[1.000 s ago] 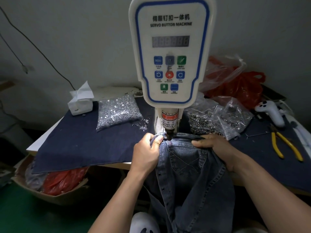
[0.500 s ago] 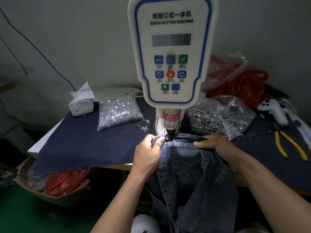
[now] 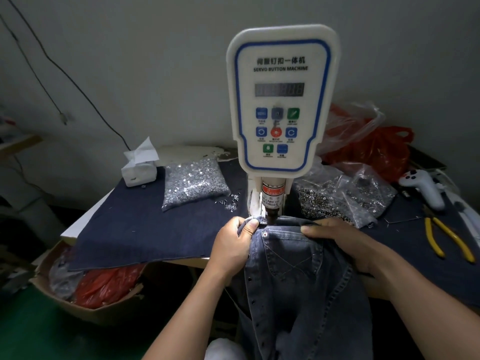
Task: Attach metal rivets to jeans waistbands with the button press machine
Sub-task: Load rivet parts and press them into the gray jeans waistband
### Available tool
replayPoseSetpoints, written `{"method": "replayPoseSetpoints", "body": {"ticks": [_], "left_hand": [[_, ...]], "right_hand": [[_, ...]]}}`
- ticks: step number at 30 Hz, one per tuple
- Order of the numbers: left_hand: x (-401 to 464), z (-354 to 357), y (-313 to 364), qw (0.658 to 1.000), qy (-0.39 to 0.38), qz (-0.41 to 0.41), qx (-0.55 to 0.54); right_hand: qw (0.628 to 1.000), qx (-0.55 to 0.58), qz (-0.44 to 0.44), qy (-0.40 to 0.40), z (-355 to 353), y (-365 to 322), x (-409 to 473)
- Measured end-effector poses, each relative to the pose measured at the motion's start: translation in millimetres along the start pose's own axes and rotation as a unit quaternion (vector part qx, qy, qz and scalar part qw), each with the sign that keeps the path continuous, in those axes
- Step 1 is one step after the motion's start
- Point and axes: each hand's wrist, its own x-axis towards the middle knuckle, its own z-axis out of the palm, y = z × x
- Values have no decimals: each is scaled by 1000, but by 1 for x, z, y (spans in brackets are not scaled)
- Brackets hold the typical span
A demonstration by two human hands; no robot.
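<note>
Holding the jeans (image 3: pixel 298 281) waistband at centre frame under the button press machine (image 3: pixel 281 100), we keep our left hand (image 3: pixel 231 245) pinching its corner, right hand (image 3: pixel 342 240) gripping its edge, barely shifted, so pressing looks imminent.

yellow-handled pliers (image 3: pixel 446 239), white tissue box (image 3: pixel 140 168), red plastic bag (image 3: pixel 376 149), cardboard box (image 3: pixel 85 305)

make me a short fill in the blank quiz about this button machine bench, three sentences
1. Both hands grip the blue denim jeans at the ____.
2. The yellow-handled pliers lie to the ____ of the white servo button machine.
3. The white tissue box sits beside a clear bag of ____ rivets.

Answers: waistband; right; silver
</note>
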Motion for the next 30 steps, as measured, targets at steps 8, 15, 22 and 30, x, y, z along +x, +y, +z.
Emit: {"method": "replayPoseSetpoints", "body": {"ticks": [8, 15, 22, 30], "left_hand": [[-33, -38, -10, 951, -199, -80, -222], [-29, -60, 16, 957, -254, -37, -138], [-36, -52, 21, 954, -239, 32, -175], [13, -87, 26, 946, -91, -142, -278]], "right_hand": [[975, -214, -34, -49, -4, -9, -28], [991, -58, -5, -123, 40, -14, -27], [994, -70, -78, 1, 36, -30, -25], [746, -506, -104, 421, -43, 10, 26]]}}
